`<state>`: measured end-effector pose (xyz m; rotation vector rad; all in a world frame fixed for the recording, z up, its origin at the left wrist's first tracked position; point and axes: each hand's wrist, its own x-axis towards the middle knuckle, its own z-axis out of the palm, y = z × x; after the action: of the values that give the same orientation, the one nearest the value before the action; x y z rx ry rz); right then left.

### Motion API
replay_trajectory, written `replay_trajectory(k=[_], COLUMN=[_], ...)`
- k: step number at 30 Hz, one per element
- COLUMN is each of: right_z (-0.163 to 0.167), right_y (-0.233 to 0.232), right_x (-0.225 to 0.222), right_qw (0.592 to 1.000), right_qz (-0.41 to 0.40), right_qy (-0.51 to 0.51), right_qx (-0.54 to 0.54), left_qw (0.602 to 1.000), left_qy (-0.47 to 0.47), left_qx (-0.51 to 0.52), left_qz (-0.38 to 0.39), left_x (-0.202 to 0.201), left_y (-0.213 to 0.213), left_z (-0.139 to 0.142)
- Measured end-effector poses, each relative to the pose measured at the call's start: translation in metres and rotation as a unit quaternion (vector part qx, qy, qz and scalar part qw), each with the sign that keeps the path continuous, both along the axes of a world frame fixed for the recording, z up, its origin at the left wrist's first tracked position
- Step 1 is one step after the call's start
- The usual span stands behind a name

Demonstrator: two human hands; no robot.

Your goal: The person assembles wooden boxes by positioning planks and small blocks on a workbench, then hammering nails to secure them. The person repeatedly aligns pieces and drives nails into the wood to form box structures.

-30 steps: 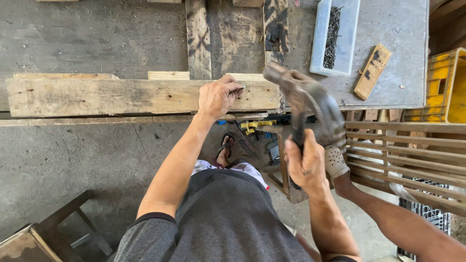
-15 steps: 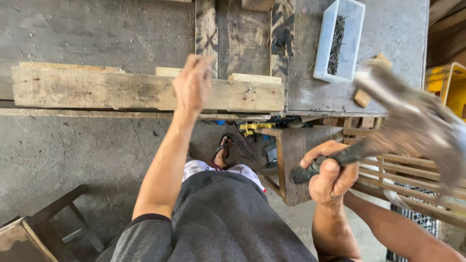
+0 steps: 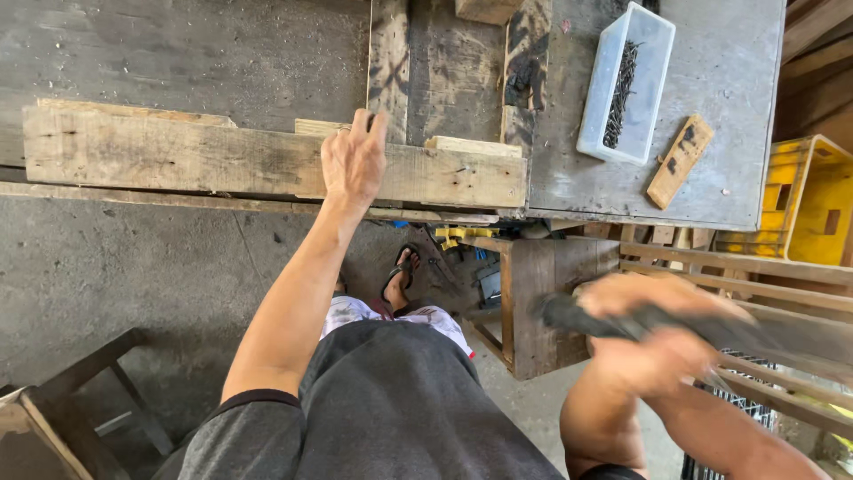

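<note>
A: In our head view, the white tray (image 3: pixel 626 84) on the tabletop (image 3: pixel 729 107) holds dark nails (image 3: pixel 619 93); a yellow crate (image 3: pixel 813 200) sits right.

B: Our left hand (image 3: pixel 353 160) presses flat on the plank (image 3: pixel 178 156), which runs left-right along the tabletop's edge. Our right hand (image 3: pixel 662 342) is clenched on a blurred hammer (image 3: pixel 622 322), handle left-right.

Weathered grey-brown plank (image 3: pixel 222 160), white nail tray (image 3: pixel 626 80), yellow crate (image 3: pixel 813 200)
</note>
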<state>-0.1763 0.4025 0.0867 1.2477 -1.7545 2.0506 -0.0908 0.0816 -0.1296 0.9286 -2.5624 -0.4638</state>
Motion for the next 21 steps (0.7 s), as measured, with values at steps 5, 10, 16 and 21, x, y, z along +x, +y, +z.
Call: replay_trajectory(k=[5,10,16,21], right_z=[-0.036,-0.094,-0.002,0.003], right_y=[-0.013,-0.010,0.017,-0.003], right_x=[0.004,-0.005,0.000,0.008], right_qw=[0.962,0.845,0.988,0.996], right_qz=[-0.080,-0.027,-0.113,-0.087], right_qy=[-0.008,-0.208,-0.051,0.007], right_qx=[0.263,0.492,0.091,-0.025], left_qw=[0.998,0.997,1.000,0.999], left_qy=[-0.037,0.048,0.009,0.025], left_qx=[0.046,-0.054,0.001,-0.002], left_qz=[-0.012,-0.002,-0.023,-0.024], left_x=[-0.001,-0.002,0.003,0.005], left_y=[0.000,-0.001,-0.003,0.000], left_z=[0.004,0.004,-0.002,-0.001])
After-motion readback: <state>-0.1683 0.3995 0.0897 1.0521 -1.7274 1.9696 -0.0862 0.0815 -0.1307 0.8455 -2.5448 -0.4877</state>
